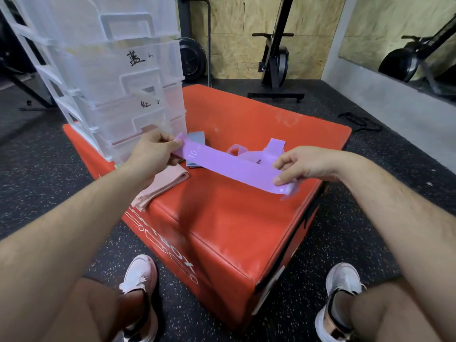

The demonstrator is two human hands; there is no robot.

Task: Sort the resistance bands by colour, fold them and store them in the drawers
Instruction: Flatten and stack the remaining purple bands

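A purple resistance band (227,166) marked "10" is stretched flat above the red box (222,218). My left hand (150,151) pinches its left end and my right hand (303,166) pinches its right end. Behind it lie another purple band (274,146) and a pale pink band (237,150) in a loose heap. A grey-blue band (195,140) lies partly under the held one. Folded pink bands (160,186) rest on the box's left edge. A clear plastic drawer tower (118,77) with handwritten labels stands on the box's back left corner.
The red box stands on dark speckled rubber flooring (37,169). My two feet in white shoes (140,275) flank its near corner. Gym machines (276,60) stand along the plywood wall behind, and a black strap (360,122) lies on the floor at right.
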